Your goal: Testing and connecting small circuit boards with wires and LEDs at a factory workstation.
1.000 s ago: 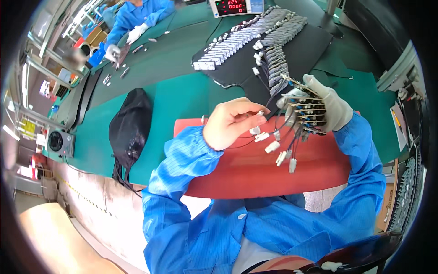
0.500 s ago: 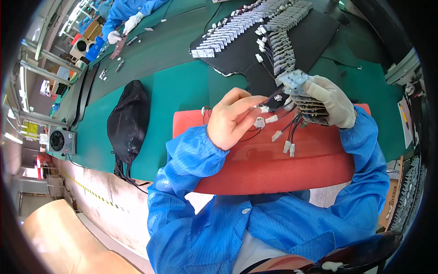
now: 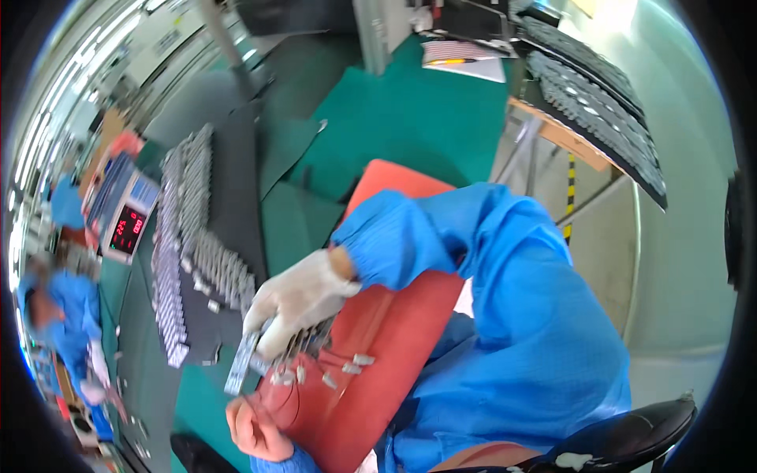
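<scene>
My gloved right hand (image 3: pixel 296 303) is closed around a stack of small circuit boards (image 3: pixel 303 339), its thumb and fingers over the upper edges. One flat silvery board (image 3: pixel 240 364) sticks out at the stack's left end. Thin dark wires with white plug connectors (image 3: pixel 330 381) hang from the boards above a red padded surface (image 3: pixel 378 347). Just below the protruding board is my bare left hand (image 3: pixel 259 430), its fingers curled together. Whether a wire or plug is between those fingers is too small and blurred to tell.
Rows of similar boards (image 3: pixel 193 213) lie on a black mat at the left. Beyond stands a scale with a red display (image 3: pixel 126 229), near another person in blue (image 3: pixel 75 315). At far right, a rack (image 3: pixel 591 106) bears more parts. A notebook with a pencil (image 3: pixel 465 61) lies on the green table.
My view has swung to the right, bringing the rack and scale into sight. The right hand still holds the stack. My left hand is now lower, apart from the plugs it was among.
</scene>
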Demonstrator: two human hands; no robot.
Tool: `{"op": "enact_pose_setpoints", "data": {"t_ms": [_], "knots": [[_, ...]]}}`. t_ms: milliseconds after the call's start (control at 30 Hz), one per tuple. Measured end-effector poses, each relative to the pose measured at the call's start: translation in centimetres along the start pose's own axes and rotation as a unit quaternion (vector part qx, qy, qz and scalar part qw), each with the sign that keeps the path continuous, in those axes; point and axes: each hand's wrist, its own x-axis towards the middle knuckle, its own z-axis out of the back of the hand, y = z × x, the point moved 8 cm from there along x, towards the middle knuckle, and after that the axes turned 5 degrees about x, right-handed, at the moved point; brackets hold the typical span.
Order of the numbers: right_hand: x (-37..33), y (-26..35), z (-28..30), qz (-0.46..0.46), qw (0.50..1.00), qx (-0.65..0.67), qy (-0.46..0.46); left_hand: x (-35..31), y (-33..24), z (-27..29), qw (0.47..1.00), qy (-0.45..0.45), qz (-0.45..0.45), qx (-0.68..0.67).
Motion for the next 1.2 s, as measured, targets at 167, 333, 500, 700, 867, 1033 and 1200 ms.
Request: {"op": "enact_pose_setpoints", "data": {"t_ms": [167, 333, 500, 700, 867, 1033, 1200], "knots": [[-0.7, -0.5, 0.9, -0.040, 0.999, 0.012, -0.024, 0.5, 0.6, -0.4, 0.980, 0.133, -0.065, 0.132], [-0.7, 0.0, 1.5, -0.048, 0.994, 0.086, -0.055, 1.6, -0.7, 1.1, 0.995, 0.085, 0.032, 0.040], [-1.0, 0.9, 0.3, -0.138, 0.977, 0.163, 0.006, 2.3, -3.5, 1.2, 0.972, 0.125, -0.122, 0.157], [-0.7, 1.0, -0.2, -0.096, 0.991, 0.087, -0.023, 2.5, -2.2, 3.4, 0.995, 0.074, 0.043, 0.043], [-0.9, 2.5, 0.2, -0.114, 0.981, 0.154, -0.018, 5.6, -8.1, 3.7, 0.983, 0.123, -0.057, 0.128], [-1.0, 4.3, 0.5, -0.069, 0.993, 0.080, -0.048, 3.7, -9.4, 3.5, 0.727, 0.213, -0.562, 0.331], [-1.3, 4.6, 0.2, -0.109, 0.990, 0.090, -0.009, 5.3, -11.5, 2.9, 0.856, 0.229, -0.352, 0.302]]}}
